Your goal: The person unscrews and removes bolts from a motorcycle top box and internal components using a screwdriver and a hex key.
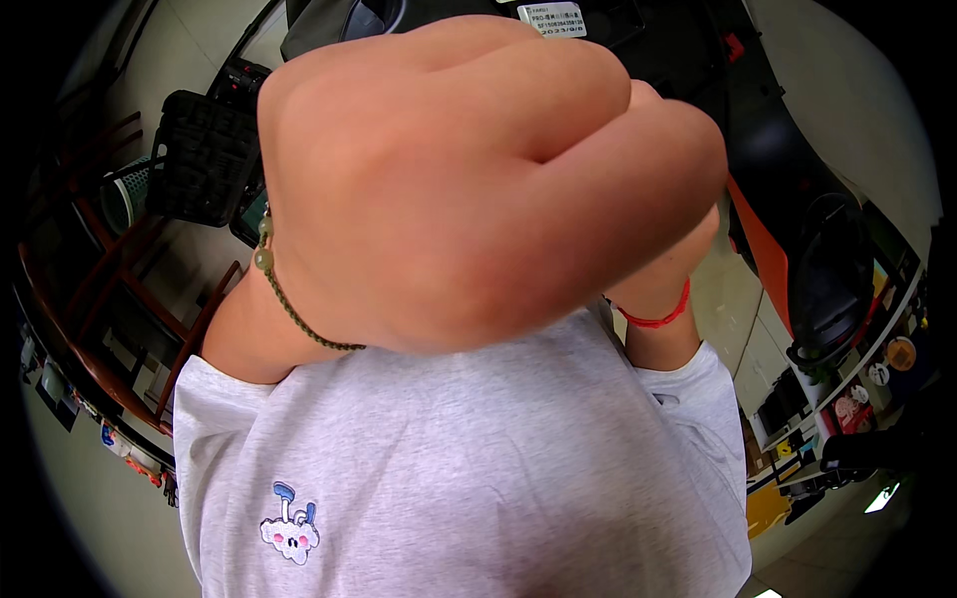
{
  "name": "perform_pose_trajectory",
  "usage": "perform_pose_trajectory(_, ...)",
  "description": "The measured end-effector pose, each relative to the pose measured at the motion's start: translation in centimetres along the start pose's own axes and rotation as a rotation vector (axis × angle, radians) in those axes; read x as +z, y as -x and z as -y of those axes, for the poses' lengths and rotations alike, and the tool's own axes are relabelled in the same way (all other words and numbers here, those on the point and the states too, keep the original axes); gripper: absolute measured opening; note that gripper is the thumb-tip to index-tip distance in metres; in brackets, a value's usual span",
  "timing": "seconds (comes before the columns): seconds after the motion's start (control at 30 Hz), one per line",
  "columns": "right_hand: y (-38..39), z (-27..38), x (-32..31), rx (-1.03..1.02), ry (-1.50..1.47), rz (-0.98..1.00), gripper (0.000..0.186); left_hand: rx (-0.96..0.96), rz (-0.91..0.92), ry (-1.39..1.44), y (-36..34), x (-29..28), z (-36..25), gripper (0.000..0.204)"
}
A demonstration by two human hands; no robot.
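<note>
My left hand [469, 189] fills the middle of the head view, very close, with its back toward me. Its fingers are curled into a fist, and whatever they may hold is hidden. A green cord bracelet with beads [263, 258] circles that wrist. Behind it, to the right, only the edge and wrist of my right hand [686, 257] show, with a red cord bracelet [660, 319]. The fingers of my right hand are covered by my left. Beyond both hands lies black equipment [663, 50] bearing a white label [553, 20].
On the left is an open black case [206, 154] with moulded slots, near a green basket [125, 196] and dark red wooden furniture [125, 289]. At the right stands a black and orange object [768, 254], with shelves of small things farther down.
</note>
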State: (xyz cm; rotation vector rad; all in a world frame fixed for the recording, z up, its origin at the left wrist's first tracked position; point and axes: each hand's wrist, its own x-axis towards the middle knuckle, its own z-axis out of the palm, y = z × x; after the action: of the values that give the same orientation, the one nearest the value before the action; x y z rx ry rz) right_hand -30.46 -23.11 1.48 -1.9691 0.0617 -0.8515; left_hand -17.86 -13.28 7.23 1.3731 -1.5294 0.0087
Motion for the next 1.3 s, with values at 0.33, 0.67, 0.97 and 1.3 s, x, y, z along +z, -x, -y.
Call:
perform_pose_trajectory(0.33, -0.8, 2.2, -1.2, 0.18, 0.024, 0.164, 0.016, -0.22, 0.435, 0.449, 0.4, -4.0, 2.7, 0.033)
perform_pose_trajectory(0.67, -1.0, 2.4, -0.9, 0.196, 0.037, 0.149, 0.012, -0.368, 0.467, 0.152, -1.5, -3.7, 1.0, 0.013)
perform_pose_trajectory(0.97, -1.4, 2.6, -0.8, 0.141, 0.048, 0.092, 0.018, -0.22, 0.24, 0.138, 0.1, -2.0, -0.2, 0.024)
perform_pose_trajectory(1.3, -1.0, 2.5, -0.7, 0.22, 0.02, 0.084, 0.015, -0.485, 0.115, 0.296, 0.5, -1.6, -1.4, 0.031)
